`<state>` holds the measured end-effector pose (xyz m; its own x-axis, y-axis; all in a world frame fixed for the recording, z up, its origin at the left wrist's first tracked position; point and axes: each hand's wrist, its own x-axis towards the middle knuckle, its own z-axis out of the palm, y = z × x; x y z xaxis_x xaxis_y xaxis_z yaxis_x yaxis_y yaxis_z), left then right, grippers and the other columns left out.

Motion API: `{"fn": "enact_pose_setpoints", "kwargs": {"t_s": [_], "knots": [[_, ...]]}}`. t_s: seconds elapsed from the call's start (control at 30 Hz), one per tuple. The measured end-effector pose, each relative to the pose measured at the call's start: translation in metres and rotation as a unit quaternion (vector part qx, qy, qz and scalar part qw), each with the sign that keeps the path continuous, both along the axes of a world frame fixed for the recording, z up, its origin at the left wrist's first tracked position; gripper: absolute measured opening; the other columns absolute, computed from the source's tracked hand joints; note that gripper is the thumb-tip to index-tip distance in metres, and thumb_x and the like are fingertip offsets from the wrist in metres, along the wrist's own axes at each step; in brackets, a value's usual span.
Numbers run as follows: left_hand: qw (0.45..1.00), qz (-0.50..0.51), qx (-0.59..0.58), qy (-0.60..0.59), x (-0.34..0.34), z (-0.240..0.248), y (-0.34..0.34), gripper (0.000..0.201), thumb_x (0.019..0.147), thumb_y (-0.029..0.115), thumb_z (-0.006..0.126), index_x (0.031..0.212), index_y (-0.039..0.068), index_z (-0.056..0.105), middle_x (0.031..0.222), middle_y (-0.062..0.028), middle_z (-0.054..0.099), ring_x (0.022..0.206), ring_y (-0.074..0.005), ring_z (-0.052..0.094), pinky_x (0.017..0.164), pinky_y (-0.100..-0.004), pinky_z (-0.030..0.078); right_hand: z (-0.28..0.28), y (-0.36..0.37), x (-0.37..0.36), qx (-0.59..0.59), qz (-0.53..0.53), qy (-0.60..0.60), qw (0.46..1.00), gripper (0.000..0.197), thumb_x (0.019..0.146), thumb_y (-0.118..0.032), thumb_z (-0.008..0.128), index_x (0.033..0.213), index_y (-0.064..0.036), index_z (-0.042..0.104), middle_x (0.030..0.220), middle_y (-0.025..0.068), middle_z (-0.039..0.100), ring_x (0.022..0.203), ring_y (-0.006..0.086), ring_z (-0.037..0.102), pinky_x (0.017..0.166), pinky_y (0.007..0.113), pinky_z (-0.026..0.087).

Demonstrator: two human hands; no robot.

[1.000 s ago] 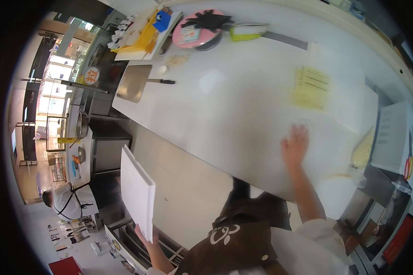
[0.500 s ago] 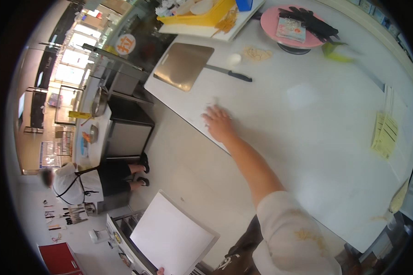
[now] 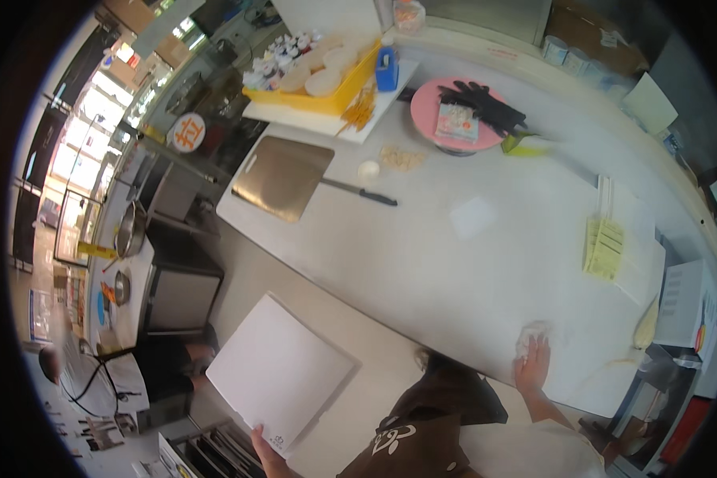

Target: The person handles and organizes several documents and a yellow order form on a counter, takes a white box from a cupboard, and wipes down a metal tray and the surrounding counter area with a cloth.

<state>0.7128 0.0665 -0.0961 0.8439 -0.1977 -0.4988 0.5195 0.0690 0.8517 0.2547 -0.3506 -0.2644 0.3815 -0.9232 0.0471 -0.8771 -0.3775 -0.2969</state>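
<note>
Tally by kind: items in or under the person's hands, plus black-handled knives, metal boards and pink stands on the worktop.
Flat white panel, in left hand: 1
Crumpled pale cloth, under right hand: 1
Black-handled knife: 1
Metal board: 1
Pink stand: 1
Total: 5

Smooth matt panel (image 3: 283,370), glossy tabletop (image 3: 430,275), shiny metal board (image 3: 284,177)

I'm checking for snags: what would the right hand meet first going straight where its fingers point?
The crumpled whitish wipe, which the right hand seems to touch; beyond that, probably open tabletop.
</note>
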Motion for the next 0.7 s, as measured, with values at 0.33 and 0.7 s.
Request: {"fn": "enact_pose_setpoints", "kwargs": {"t_s": [0.33, 0.7], "knots": [[0.998, -0.014, 0.055, -0.003, 0.069, 0.030, -0.067, 0.066, 0.081, 0.034, 0.056, 0.139, 0.003, 0.045, 0.124, -0.0153, 0.059, 0.113, -0.0339, 0.060, 0.094, -0.0437, 0.050, -0.002, -0.079, 0.294, 0.053, 0.200, -0.164, 0.965, 0.065, 0.081, -0.018, 0.068, 0.142, -0.0075, 0.047, 0.152, 0.0196, 0.039, 0.141, 0.0426, 0.035, 0.114, 0.056, 0.031], [0.990, -0.033, 0.137, 0.025, 0.135, 0.030, -0.056, 0.067, 0.079, 0.028, 0.060, 0.137, -0.003, 0.047, 0.122, -0.0158, 0.060, 0.112, -0.0331, 0.060, 0.094, -0.0431, 0.050, -0.016, -0.151, 0.608, 0.015, 0.195, -0.231, 0.953, 0.056, 0.089, -0.027, 0.066, 0.139, -0.0063, 0.049, 0.153, 0.0176, 0.040, 0.144, 0.0351, 0.033, 0.119, 0.048, 0.027]]}}
